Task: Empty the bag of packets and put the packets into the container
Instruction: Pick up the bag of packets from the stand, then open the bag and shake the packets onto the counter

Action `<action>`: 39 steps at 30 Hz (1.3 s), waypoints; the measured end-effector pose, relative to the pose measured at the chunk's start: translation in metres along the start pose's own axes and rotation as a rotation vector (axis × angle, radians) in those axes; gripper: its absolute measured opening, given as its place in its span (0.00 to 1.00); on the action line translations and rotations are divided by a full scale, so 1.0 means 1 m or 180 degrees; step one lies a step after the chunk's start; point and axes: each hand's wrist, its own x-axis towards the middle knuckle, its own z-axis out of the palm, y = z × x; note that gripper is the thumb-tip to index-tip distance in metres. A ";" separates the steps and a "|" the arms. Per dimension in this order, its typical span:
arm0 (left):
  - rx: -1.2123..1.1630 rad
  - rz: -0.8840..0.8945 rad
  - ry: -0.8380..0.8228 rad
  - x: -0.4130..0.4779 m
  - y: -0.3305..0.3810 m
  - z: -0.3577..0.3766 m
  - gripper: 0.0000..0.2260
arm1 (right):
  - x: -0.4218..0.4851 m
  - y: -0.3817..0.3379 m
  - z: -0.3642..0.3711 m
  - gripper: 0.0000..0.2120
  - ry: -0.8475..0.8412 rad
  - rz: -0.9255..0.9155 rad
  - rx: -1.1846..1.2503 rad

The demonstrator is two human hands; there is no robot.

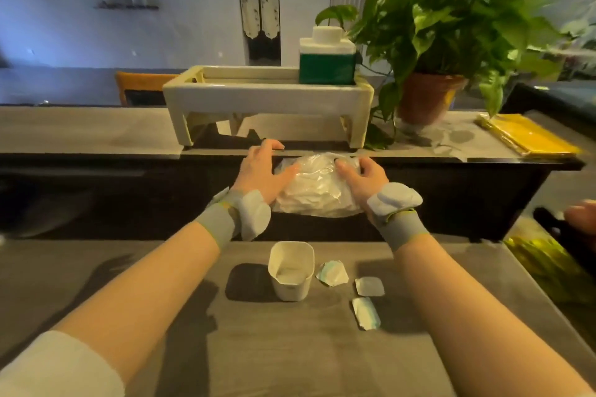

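Right hand (364, 177) grips the bag (316, 193); left hand (259, 171) presses its side, fingers straight. Container (290, 271) lies directly below both hands.

No words, numbers or signs can be read anywhere. The small packets (332, 273) on the table have a bit of blue-green colour on them, but it is too blurry and too small to read.
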 end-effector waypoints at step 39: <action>-0.4100 -0.2499 -0.1341 -0.074 -0.010 0.097 0.31 | -0.017 0.041 -0.035 0.14 -0.0930 -0.0340 -0.1946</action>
